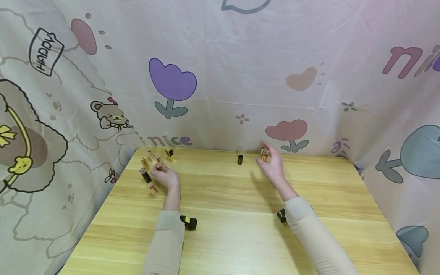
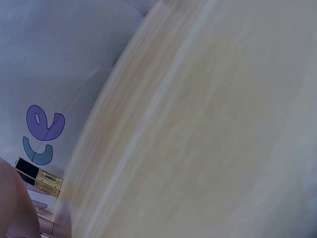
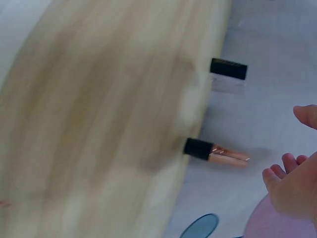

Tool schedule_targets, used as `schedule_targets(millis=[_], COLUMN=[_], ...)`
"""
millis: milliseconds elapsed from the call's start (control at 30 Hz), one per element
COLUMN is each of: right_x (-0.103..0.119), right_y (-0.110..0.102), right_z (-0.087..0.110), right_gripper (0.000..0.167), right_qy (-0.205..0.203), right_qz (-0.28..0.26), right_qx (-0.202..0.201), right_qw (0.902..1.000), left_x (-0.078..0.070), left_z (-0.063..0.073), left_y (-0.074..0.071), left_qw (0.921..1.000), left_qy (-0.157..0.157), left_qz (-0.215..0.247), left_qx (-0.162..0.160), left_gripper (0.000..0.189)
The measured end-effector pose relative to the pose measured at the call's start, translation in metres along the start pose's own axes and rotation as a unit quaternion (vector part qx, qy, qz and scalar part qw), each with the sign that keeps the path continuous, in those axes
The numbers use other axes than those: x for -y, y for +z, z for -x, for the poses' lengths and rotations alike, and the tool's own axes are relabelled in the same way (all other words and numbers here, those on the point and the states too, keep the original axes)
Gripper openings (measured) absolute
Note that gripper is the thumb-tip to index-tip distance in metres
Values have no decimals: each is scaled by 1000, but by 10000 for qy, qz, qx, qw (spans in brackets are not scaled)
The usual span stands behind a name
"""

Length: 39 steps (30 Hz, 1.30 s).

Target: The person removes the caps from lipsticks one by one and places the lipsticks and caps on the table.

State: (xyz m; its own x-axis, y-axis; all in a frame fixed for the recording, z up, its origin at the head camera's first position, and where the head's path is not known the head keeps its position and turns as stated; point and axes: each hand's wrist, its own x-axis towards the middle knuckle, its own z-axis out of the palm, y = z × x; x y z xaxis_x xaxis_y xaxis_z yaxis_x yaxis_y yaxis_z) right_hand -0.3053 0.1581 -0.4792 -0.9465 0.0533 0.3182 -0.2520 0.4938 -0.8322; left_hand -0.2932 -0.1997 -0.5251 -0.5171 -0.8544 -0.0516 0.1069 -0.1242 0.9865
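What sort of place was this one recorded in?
Probably a makeshift indoor filming spot: printed cartoon fabric hangs behind a wood-grain table, and the only goods on it appear to be small cosmetic tubes.

Bright in the head view, pale glare on the near worktop (image 1: pixel 237 236), soft shadows across it, dimmer, bluish and blurred in both wrist views.

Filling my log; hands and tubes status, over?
Left hand at small tubes, hold unclear. Right hand empty, near gold-and-black tube. Dark tube possibly crowding left.
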Motion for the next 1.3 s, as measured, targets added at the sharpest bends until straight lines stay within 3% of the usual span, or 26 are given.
schedule_targets(millis=[400, 633, 900, 1067, 1300], right_x=[34, 51, 61, 67, 69], right_y=[16, 29, 45, 51, 59], right_z=[7, 14, 23, 29, 35], right_gripper=[71, 71, 70, 71, 73], right_qy=[-395, -655, -995, -1045, -1225], right_qz=[-129, -258, -209, -228, -131], right_qx=[202, 313, 602, 672, 781], right_qw=[9989, 9970, 9930, 9920, 9893], left_x=[-1, -4, -9, -12, -23], left_z=[7, 20, 44, 61, 92], left_y=[-4, -1, 5, 10, 13], left_qw=[10000, 9994, 9972, 9954, 9864], left_qy=[-58, -50, -97, -16, 87], left_qz=[-45, 237, 335, 231, 489], left_qx=[57, 237, 662, 925, 1565], left_gripper=[12, 14, 31, 28, 24])
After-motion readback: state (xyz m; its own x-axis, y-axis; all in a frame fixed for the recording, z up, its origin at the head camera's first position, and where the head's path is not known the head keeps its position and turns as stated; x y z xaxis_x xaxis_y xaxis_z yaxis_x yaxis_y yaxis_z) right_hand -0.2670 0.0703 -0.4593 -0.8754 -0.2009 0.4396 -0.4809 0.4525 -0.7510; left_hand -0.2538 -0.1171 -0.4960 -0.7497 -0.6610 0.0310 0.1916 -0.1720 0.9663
